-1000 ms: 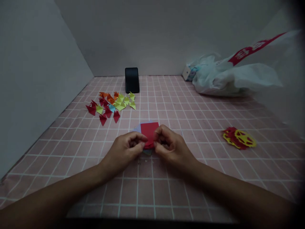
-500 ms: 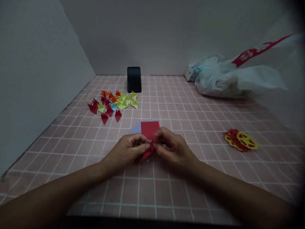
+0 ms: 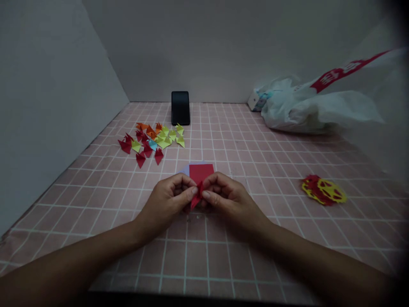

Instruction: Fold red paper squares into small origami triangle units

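Observation:
Between my two hands is a small folded piece of red paper (image 3: pixel 197 199), partly hidden by the fingers. My left hand (image 3: pixel 169 196) pinches its left side between thumb and fingers. On the other side, my right hand (image 3: pixel 228 194) grips it the same way, thumb towards me. Just behind the fingertips lies a flat red paper square (image 3: pixel 200 170). A pale lilac sheet (image 3: pixel 185 169) shows from under that square. Farther back on the left lie several folded paper birds (image 3: pixel 148 145) in red, orange, yellow and light blue.
A black phone (image 3: pixel 180 108) leans upright near the back wall. At the back right are a white plastic bag (image 3: pixel 297 111) and a tissue box (image 3: pixel 254 100). Red and yellow paper cut-outs (image 3: pixel 324 190) lie on the right of the pink checked tablecloth (image 3: pixel 255 153).
Both hands have shifted their grip on the folded red paper. My left hand has moved slightly up and left, covering more of the lilac sheet, and my right thumb now points more inward.

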`<state>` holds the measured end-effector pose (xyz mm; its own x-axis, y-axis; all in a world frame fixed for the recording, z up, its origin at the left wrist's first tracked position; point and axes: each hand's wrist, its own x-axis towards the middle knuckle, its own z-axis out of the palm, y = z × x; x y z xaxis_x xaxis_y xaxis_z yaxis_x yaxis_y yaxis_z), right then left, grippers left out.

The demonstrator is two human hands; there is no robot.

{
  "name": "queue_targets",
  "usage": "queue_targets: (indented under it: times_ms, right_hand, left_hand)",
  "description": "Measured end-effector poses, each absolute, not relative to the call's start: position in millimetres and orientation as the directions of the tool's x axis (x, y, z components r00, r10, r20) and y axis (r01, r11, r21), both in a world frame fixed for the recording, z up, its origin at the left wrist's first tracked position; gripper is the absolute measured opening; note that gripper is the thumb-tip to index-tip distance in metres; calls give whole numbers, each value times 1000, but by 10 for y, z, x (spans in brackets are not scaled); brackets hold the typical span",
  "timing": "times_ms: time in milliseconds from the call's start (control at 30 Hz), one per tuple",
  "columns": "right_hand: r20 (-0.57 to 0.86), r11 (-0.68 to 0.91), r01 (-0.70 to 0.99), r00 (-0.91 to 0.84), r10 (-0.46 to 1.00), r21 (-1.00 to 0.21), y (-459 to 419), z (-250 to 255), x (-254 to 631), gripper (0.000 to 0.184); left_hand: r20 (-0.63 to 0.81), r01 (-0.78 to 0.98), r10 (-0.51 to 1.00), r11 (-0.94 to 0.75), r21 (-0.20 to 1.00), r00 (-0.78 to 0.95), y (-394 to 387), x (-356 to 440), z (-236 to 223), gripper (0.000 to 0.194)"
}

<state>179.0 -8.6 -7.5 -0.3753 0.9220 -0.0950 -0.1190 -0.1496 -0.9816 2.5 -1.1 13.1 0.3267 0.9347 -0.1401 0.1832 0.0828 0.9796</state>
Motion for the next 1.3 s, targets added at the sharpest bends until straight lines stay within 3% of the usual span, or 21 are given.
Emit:
queue_targets:
  times_ms: [600, 1000, 1300]
  right_hand:
    - [-74, -90, -34, -331, 941, -995, -98, -72, 1774, 9]
    - [-66, -114, -116, -358, 932, -987, -87, -105, 1761, 6]
    - [17, 60, 130, -307, 951, -990, -118, -80, 1800, 13]
  left_hand:
    - [-96, 204, 942, 31, 979, 320, -43, 52, 96, 11]
    - [-104, 243, 942, 25, 970, 319, -46, 61, 116, 12]
    - [-130, 253, 919, 34, 967, 373, -36, 60, 118, 15]
